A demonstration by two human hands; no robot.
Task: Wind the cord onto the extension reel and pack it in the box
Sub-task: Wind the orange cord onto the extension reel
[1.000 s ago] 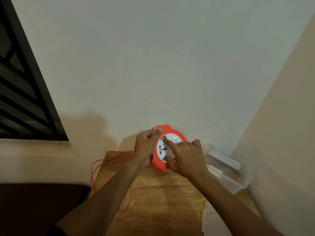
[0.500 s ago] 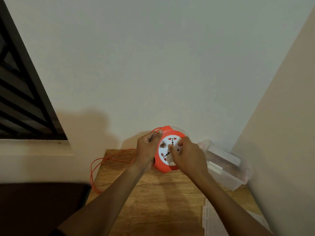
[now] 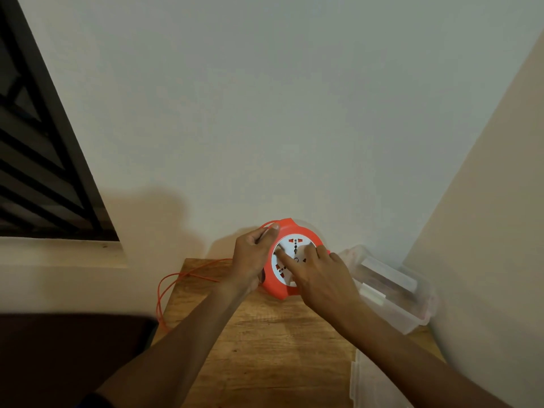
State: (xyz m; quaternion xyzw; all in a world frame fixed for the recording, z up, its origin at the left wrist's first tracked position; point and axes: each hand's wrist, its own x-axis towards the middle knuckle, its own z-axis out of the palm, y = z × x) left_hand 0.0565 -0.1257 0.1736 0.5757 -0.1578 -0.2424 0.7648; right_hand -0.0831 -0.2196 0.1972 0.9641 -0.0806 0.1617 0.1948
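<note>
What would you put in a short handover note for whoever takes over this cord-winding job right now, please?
Left hand grips the orange reel by its left edge, holding it tilted on the wooden table.
Right hand rests on the white socket face, index finger extended across it.
Orange cord hangs in loose loops off the table's left edge: winding not finished.
Clear box sits open to the right, its lid nearer the person.
Left: finish winding, put reel in box.
</note>
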